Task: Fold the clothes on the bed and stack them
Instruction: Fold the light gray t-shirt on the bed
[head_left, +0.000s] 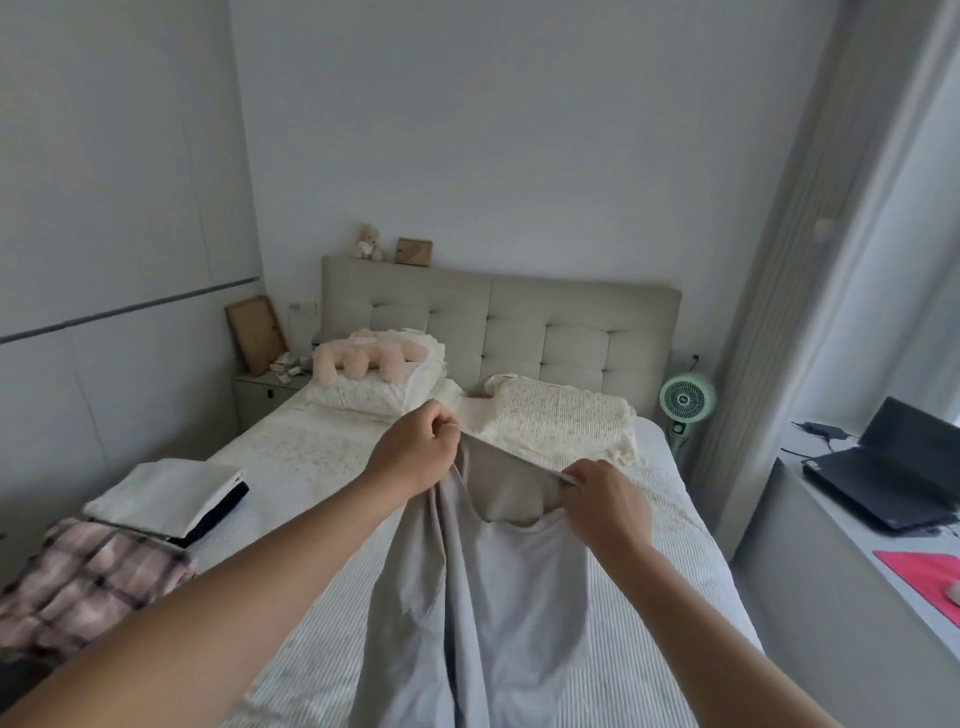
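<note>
Reference landmark: the bed (291, 457), covered in a pale ribbed spread, with a padded headboard (550, 322) at its far end.

The grey garment (483, 597) hangs over the middle of the bed, its lower part draping down toward the near edge. Its top edge is stretched taut between the two hands above the spread, roughly halfway along the bed.

The left hand (415, 447) is closed into a fist, fingers curled around the left end of the garment's top edge. The right hand (602, 499) is likewise curled, pinching the right end of that edge between thumb and fingers. Both forearms extend from the near edge of the bed.

On the left side of the bed lies a folded stack (171, 493): a white piece on top, a dark piece beneath it. Nearer the foot of the bed, touching that stack, lies a pink plaid garment (88, 582), loosely crumpled.

At the head of the bed rest two cream pillows; the left pillow (384, 384) carries a pink plush toy (358, 358). To the right of the bed stand a green fan (685, 400) and a ledge bearing an open laptop (893, 467).
</note>
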